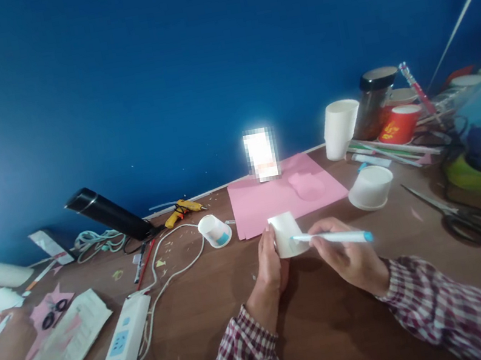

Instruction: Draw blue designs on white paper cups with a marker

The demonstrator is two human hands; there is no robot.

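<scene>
A white paper cup (287, 233), upside down with its rim toward the table, is gripped along its left side by my left hand (269, 261). My right hand (343, 255) pinches a white marker pen (340, 236) with a light blue end, and the pen's tip touches or nearly touches the cup's wall. Behind the cup lie pink paper sheets (266, 200), with a cut shape on top. Another white paper cup (371, 187) stands upside down to the right, and a paper cup with a blue patch (215, 231) lies tilted to the left.
A white power strip (118, 348) and its cable cross the left side. Beyond are a yellow glue gun (183, 211) and a black cylinder (108, 213). Black scissors (471, 221) lie at right, below stacked cups (341, 129) and a red cup (400, 124). Another person's hand (4, 342) shows at far left.
</scene>
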